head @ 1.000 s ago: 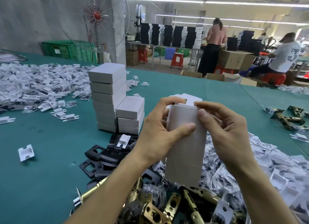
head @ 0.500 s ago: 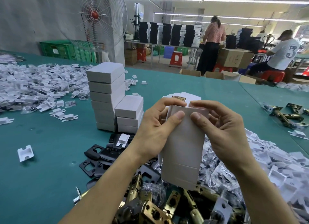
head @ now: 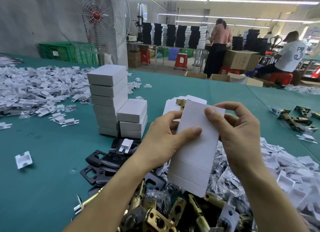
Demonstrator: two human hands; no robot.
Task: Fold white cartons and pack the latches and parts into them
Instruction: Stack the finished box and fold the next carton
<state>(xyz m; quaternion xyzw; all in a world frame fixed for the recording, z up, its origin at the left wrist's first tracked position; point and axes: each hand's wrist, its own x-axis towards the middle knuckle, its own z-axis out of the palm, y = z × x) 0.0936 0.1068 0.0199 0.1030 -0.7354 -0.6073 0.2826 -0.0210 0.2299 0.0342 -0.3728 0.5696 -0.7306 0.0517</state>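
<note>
Both hands, left hand point(head: 161, 141) & right hand point(head: 240, 136), pinch the flat white cardboard carton point(head: 195, 148) tight w/ curled fingers. Imo a crooked fold could crease it wrong.

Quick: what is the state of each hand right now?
Left hand: holds the white carton, thumb across its front.
Right hand: grips the same carton near its top.

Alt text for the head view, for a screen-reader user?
The left hand and right hand grip a white carton above a heap of brass latches and black plates on a green table. Stacked cartons stand behind it, leftward.
</note>
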